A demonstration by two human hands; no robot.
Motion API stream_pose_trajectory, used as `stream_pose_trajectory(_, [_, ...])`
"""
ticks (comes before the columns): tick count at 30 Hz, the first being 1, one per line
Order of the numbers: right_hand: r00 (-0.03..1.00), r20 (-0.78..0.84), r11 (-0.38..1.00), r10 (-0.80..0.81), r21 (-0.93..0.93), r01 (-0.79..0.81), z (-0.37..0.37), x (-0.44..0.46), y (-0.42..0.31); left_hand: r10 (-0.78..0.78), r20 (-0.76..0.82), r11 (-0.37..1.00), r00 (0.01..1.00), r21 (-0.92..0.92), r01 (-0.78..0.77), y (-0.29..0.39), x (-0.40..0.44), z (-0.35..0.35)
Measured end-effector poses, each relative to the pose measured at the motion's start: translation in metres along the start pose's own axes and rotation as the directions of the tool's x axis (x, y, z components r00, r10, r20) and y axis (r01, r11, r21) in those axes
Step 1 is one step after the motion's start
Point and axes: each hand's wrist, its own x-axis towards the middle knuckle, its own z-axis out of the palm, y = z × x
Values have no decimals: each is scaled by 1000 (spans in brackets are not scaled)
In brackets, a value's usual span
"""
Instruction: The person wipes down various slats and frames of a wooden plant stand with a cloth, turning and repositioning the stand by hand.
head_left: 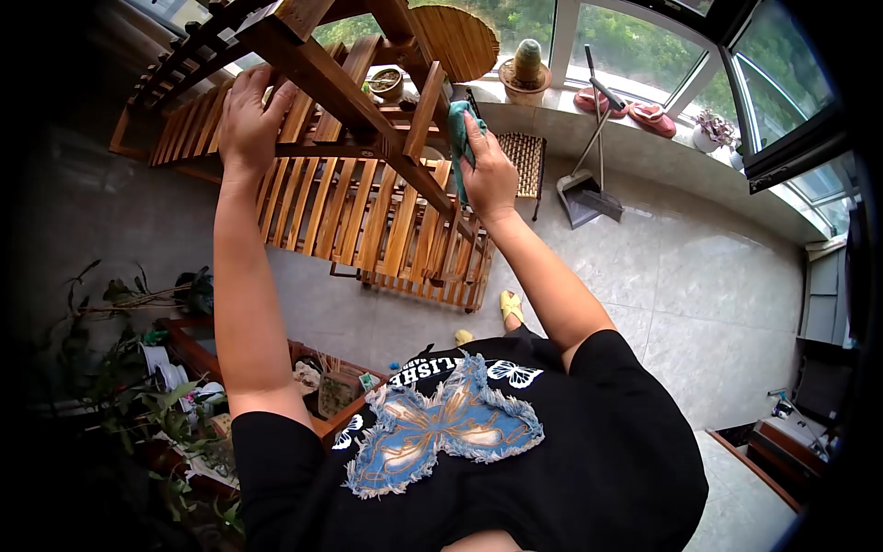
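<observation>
A slatted wooden rack [368,216] with several tiers and upright posts fills the upper left and middle. My left hand [248,124] rests on its upper slats, fingers apart, with nothing held in it. A green cloth [459,152] is in my right hand [491,175], which presses it against the side of a wooden post near the rack's right end. The fingers of that hand are wrapped on the cloth. A small potted plant [386,84] stands behind the rack's beams.
A cactus pot [525,90], pink shoes [651,118] and a potted plant [712,131] line the windowsill. A broom and dustpan [581,198] stand below it, right of a woven stool [522,164]. Plants [166,414] and planters are at lower left. An open window [782,83] juts in at upper right.
</observation>
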Motion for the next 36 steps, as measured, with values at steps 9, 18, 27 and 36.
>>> stream_pose_trajectory(9, [952,290,897,98,388,-210,5,-6,47,32,-11,996,999,-85,-33,2,-5,-17])
stream_pose_trajectory(18, [760,581,325,292,687,-650,27,-61,66,53,129,969,990,-245,-20,-21,1,-20])
stream_pose_trajectory(27, [925,63,801,374,481,-356,39,-45,73,46,121,903,992,-429,11,11,-5,-35])
stream_pose_trajectory(36, [697,451,806,558,-94,-584,101,-87,96,37,70,944,997,-330,-12,25,-13,-48])
